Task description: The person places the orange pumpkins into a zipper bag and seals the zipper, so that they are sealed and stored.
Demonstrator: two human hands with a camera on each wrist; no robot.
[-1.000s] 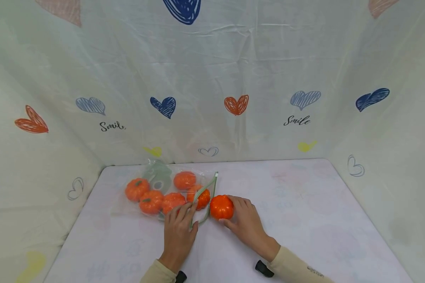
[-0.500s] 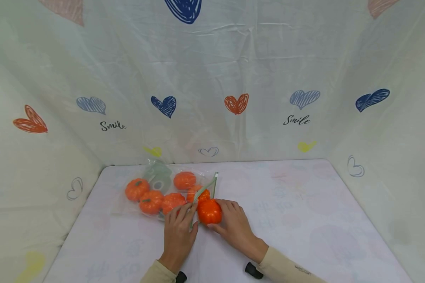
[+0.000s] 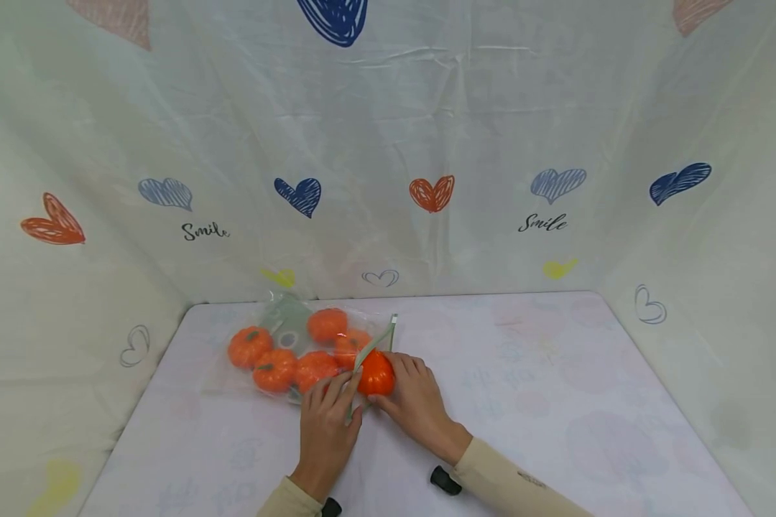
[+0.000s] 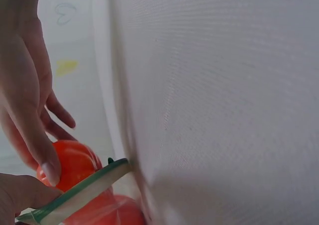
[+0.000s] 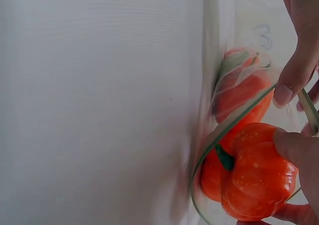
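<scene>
A clear plastic bag with a green-edged mouth lies on its side, several orange toy pumpkins inside. My left hand pinches the near edge of the mouth, and its thumb shows against the green rim in the right wrist view. My right hand grips another pumpkin with a green stem, thumb on one side and fingers on the other. This pumpkin sits at the bag's opening, partly past the rim, close against the pumpkins within. Its far side is hidden in the head view.
The bag and hands are on a white-covered table. Behind it and at both sides hangs a pale curtain printed with hearts and the word Smile. Black wrist straps show below both hands.
My right hand has moved left, bringing the pumpkin from beside the bag into its mouth. Two pumpkins inside have shifted slightly left. My left hand stays on the rim.
</scene>
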